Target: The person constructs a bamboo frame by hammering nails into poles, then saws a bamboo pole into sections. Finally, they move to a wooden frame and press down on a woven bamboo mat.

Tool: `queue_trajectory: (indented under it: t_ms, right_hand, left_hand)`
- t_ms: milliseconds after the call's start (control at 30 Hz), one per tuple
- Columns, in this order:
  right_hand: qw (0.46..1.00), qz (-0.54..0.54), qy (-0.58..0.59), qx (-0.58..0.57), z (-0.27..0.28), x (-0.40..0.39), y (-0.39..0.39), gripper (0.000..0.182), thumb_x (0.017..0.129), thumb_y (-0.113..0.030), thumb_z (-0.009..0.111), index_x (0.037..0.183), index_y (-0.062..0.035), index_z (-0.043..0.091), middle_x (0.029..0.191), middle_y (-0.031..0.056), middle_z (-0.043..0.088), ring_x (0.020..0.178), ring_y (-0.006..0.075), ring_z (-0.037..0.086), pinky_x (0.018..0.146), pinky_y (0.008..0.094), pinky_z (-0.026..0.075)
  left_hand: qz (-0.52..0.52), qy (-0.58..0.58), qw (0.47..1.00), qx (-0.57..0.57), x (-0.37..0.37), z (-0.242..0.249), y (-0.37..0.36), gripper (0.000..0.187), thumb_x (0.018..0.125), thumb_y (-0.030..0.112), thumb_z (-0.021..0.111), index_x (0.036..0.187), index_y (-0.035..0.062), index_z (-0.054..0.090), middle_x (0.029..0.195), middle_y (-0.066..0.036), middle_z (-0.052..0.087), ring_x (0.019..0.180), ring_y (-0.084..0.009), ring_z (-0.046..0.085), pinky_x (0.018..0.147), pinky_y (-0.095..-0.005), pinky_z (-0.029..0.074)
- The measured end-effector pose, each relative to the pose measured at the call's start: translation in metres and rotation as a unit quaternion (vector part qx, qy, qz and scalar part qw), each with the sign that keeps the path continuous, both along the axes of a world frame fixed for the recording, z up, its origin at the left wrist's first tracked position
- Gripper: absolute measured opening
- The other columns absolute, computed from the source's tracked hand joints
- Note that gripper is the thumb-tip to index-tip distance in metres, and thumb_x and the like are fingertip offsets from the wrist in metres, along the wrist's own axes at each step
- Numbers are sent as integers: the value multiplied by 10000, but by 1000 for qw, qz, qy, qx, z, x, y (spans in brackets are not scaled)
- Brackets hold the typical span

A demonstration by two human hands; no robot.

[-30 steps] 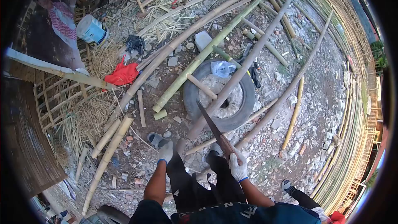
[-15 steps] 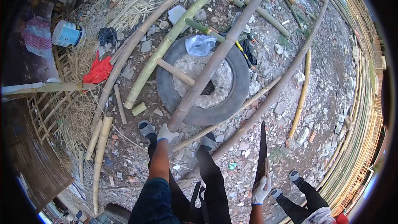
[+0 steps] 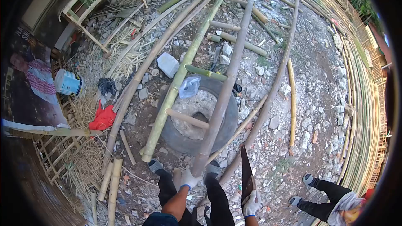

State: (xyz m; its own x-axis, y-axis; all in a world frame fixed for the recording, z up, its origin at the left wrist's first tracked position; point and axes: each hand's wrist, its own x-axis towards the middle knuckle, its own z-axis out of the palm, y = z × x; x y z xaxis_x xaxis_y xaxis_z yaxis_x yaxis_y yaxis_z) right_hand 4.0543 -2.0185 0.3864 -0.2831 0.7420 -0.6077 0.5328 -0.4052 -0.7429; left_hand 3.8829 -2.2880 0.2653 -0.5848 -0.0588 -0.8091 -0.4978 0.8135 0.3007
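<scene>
A bamboo ladder frame has a green pole (image 3: 178, 79) on its left and a brown pole (image 3: 226, 92) on its right, with short rungs between. My gloved left hand (image 3: 190, 179) is closed on the brown pole's lower end. In my gloved right hand (image 3: 252, 203) is the handle of a saw (image 3: 247, 169), its dark blade pointing up and away. Under the ladder lies a tire (image 3: 228, 129) with a rough pale filling. A clear plastic bag (image 3: 189, 86) rests by the green pole.
Loose bamboo poles (image 3: 292, 104) lie on the rubble. At the left are a bucket (image 3: 68, 82), a red cloth (image 3: 102, 116) and straw. Another person (image 3: 326, 201) stands at the lower right. Long bamboo is stacked along the right edge.
The view has shifted. The ladder's near end has come closer to my feet and swung to a steeper line, with my left hand still on the brown pole. The saw stays in my right hand.
</scene>
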Motion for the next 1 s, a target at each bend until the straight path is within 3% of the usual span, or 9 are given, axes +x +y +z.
queue_trajectory:
  t_ms: [133,300,367,600,700,767,833,867,1000]
  right_hand:
    - [1000,8,15,19,30,-14,-5,285,1079,-369,640,918,-147,563,570,-32,440,423,97,430,369,291,371]
    - [994,49,-3,99,48,21,14,252,1089,-371,617,990,-139,621,596,-27,486,430,92,449,381,272,377]
    - [994,51,12,99,52,19,7,271,1088,-364,619,1186,-118,677,614,-37,484,448,70,448,387,255,373]
    - [997,14,44,58,73,-46,-73,252,1075,-386,641,1132,-145,688,598,-41,454,433,76,418,368,267,360]
    - [980,117,84,137,48,-73,-117,252,1084,-358,629,1162,-127,690,599,-60,426,433,60,403,391,247,350]
    - [953,205,120,189,59,-105,-169,367,1101,-346,602,1302,-53,695,723,-53,533,572,52,460,515,252,388]
    - [950,265,96,133,118,-151,-243,400,1101,-251,588,1387,22,649,1175,73,704,1015,130,635,907,297,511]
    - [947,278,108,120,118,-164,-271,412,1098,-250,596,1404,22,643,1157,71,708,994,128,639,891,293,516]
    - [944,314,95,-23,128,-216,-377,424,1071,-277,648,1405,-17,667,902,5,693,712,65,579,632,240,471]
  left_hand:
    - [22,67,994,78,54,-54,47,1021,642,446,940,1441,-57,552,1387,-330,640,1322,-453,611,1138,-468,486]
    - [82,13,989,121,4,2,19,523,939,433,725,1295,50,702,1190,-237,755,1165,-391,714,1003,-471,541]
    - [40,35,982,179,-18,50,-25,518,964,461,704,1257,33,710,1160,-226,765,1116,-383,731,973,-458,548]
    - [159,92,982,39,66,51,-266,477,972,431,578,1056,6,777,1036,-252,762,1038,-445,720,904,-505,547]
    - [259,108,960,-12,136,100,-346,397,954,358,619,925,-14,754,829,-186,738,814,-295,729,800,-448,542]
    - [224,28,973,-49,176,114,-404,352,954,304,605,980,-12,757,918,-250,755,894,-382,748,833,-500,555]
    - [156,16,984,-88,192,142,-446,302,948,251,606,1005,-7,751,977,-274,759,937,-424,748,840,-523,563]
    - [-69,71,991,-87,204,162,-468,240,931,205,606,965,14,747,989,-282,752,965,-455,736,862,-556,566]
    - [187,144,969,-74,256,118,-531,218,944,220,604,951,35,718,852,-229,726,788,-393,723,719,-523,560]
